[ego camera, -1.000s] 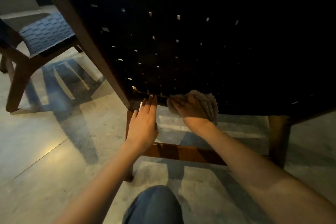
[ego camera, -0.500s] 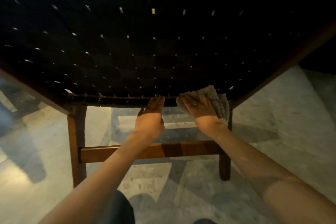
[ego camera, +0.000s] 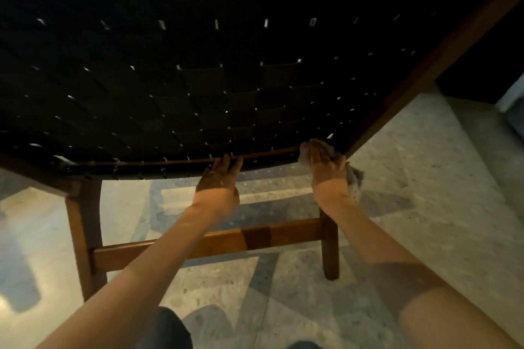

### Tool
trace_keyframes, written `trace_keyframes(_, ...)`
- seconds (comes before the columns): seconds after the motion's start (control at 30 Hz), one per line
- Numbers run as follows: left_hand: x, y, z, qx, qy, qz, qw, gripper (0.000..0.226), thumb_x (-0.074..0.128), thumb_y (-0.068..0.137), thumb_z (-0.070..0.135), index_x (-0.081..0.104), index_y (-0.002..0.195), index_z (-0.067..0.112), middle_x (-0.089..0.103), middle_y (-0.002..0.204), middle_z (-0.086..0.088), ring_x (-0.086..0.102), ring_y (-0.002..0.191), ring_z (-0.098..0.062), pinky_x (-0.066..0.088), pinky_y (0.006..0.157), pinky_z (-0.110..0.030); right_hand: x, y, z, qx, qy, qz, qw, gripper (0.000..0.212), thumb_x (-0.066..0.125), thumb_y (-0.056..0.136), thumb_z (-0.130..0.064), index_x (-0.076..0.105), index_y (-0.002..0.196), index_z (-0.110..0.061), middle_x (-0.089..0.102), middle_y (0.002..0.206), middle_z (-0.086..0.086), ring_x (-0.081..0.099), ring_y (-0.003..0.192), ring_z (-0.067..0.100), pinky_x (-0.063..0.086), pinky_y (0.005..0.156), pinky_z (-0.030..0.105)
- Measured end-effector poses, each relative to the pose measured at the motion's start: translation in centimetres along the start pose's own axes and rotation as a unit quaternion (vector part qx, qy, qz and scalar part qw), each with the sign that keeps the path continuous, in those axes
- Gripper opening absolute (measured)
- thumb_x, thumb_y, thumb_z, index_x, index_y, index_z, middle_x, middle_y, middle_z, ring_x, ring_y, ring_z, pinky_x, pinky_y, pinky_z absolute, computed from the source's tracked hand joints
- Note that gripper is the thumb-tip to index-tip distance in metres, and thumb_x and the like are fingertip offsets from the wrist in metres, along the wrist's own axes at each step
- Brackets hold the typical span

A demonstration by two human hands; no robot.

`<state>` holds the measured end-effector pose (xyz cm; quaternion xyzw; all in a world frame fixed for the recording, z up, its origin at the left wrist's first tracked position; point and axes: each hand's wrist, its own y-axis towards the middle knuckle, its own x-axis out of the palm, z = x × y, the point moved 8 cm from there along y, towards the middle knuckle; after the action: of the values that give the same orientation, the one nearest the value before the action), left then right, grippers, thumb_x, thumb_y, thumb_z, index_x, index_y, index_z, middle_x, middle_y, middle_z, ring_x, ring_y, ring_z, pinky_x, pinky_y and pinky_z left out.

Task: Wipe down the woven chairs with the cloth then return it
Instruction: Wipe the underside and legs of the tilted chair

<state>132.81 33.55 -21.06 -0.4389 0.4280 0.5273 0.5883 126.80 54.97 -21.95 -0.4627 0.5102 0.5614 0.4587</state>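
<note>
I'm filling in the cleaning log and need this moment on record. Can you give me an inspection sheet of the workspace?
Surface: speckled stone floor, patched with light and shadow.
Job's things: woven chair, dark weave on a wooden frame, seen close up from low down; grey cloth at the weave's lower right corner.
Clutter: nothing seen.
Hands: left hand open, fingertips touching the weave's lower edge; right hand flat, pressing the cloth against the chair.
Cables: nothing seen.
Surroundings: dim, with darkness behind the chair at right; the person's knee at the bottom edge.
</note>
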Motion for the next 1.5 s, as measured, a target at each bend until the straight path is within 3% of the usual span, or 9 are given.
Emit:
trace_keyframes(0.27, -3.6, -3.4, -4.9, 0.013, -0.039, 0.093, 0.995, 0.062, 0.046, 0.098, 0.020, 0.014, 0.151, 0.029, 0.019, 0.157, 0.005, 0.032, 0.138, -0.019, 0.035, 0.106, -0.030, -0.2, -1.2, -4.1, -0.025, 0.074, 0.019, 0.997, 0.067, 0.041, 0.096, -0.010, 0.005, 0.152, -0.015, 0.008, 0.160, 0.000, 0.026, 0.140, 0.024, 0.019, 0.107, 0.029)
trace_keyframes(0.37, -5.1, -5.7, -8.1, 0.010, -0.072, 0.137, 0.988, 0.059, 0.050, 0.096, 0.019, 0.024, 0.148, 0.028, 0.045, 0.144, -0.006, 0.060, 0.086, -0.018, 0.045, 0.075, -0.023, -1.3, -2.1, -7.6, -0.073, 0.131, 0.015, 0.989, 0.063, 0.041, 0.096, -0.005, 0.012, 0.152, -0.014, 0.013, 0.159, 0.004, 0.019, 0.144, 0.022, 0.007, 0.108, 0.022)
trace_keyframes(0.43, -6.0, -7.5, -10.6, -0.001, -0.094, 0.161, 0.983, 0.055, 0.050, 0.096, 0.020, 0.029, 0.146, 0.029, 0.056, 0.130, -0.008, 0.047, 0.063, -0.006, 0.043, 0.068, -0.019, -1.9, -3.0, -10.5, -0.121, 0.180, -0.050, 0.975, 0.062, 0.044, 0.092, -0.001, 0.024, 0.150, -0.015, 0.021, 0.157, 0.008, 0.020, 0.144, 0.025, 0.009, 0.113, 0.027)
trace_keyframes(0.53, -8.0, -10.3, -14.8, -0.073, -0.090, 0.210, 0.971, 0.042, 0.049, 0.097, 0.026, 0.043, 0.138, 0.025, 0.060, 0.122, -0.007, 0.054, 0.071, -0.014, 0.042, 0.066, -0.021, -3.8, -5.1, -16.4, -0.195, 0.178, -0.113, 0.958, 0.049, 0.041, 0.097, -0.011, 0.037, 0.146, -0.018, 0.039, 0.149, 0.009, 0.036, 0.135, 0.027, 0.029, 0.109, 0.035)
trace_keyframes(0.67, -12.9, -15.2, -19.2, -0.102, -0.079, 0.322, 0.938, 0.020, 0.050, 0.094, 0.023, 0.055, 0.112, 0.018, 0.061, 0.101, -0.003, 0.053, 0.076, -0.013, 0.038, 0.057, -0.018, -13.6, -8.8, -25.9, -0.356, 0.267, 0.121, 0.887, 0.053, 0.061, 0.083, 0.001, 0.053, 0.134, -0.010, 0.059, 0.131, 0.010, 0.056, 0.117, 0.031, 0.048, 0.097, 0.038)
trace_keyframes(0.77, -16.8, -18.7, -22.3, -0.091, -0.130, 0.390, 0.907, 0.020, 0.047, 0.094, 0.019, 0.054, 0.114, 0.018, 0.061, 0.105, -0.001, 0.056, 0.088, -0.011, 0.045, 0.071, -0.021, -20.1, -11.2, -30.8, -0.410, 0.342, 0.246, 0.809, 0.050, 0.067, 0.077, 0.002, 0.059, 0.126, -0.002, 0.064, 0.121, 0.013, 0.052, 0.116, 0.025, 0.045, 0.098, 0.031)
trace_keyframes(1.07, -23.6, -23.0, -27.0, -0.048, -0.194, 0.455, 0.868, 0.055, 0.040, 0.096, -0.002, 0.029, 0.144, 0.021, 0.037, 0.146, -0.005, 0.045, 0.124, -0.010, 0.040, 0.100, -0.023, -30.3, -14.3, -40.2, -0.336, 0.566, 0.318, 0.682, 0.050, 0.073, 0.079, -0.002, 0.057, 0.126, 0.002, 0.067, 0.116, 0.014, 0.059, 0.113, 0.025, 0.043, 0.102, 0.026)
trace_keyframes(1.37, -22.9, -21.2, -27.2, 0.010, -0.201, 0.384, 0.901, 0.064, 0.035, 0.100, 0.008, 0.006, 0.148, 0.039, 0.021, 0.157, 0.005, 0.028, 0.140, -0.012, 0.028, 0.113, -0.037, -28.4, -13.5, -44.3, -0.341, 0.471, 0.343, 0.738, 0.043, 0.055, 0.089, -0.013, 0.053, 0.128, 0.006, 0.067, 0.105, 0.023, 0.056, 0.105, 0.044, 0.056, 0.072, 0.051)
trace_keyframes(1.5, -21.4, -20.6, -27.5, 0.023, -0.234, 0.375, 0.897, 0.063, 0.034, 0.102, 0.011, 0.002, 0.148, 0.040, 0.021, 0.156, 0.007, 0.031, 0.140, -0.012, 0.030, 0.114, -0.039, -23.6, -12.2, -44.9, -0.364, 0.430, 0.276, 0.779, 0.037, 0.048, 0.095, -0.010, 0.052, 0.130, 0.001, 0.066, 0.106, 0.021, 0.052, 0.111, 0.041, 0.052, 0.080, 0.047)
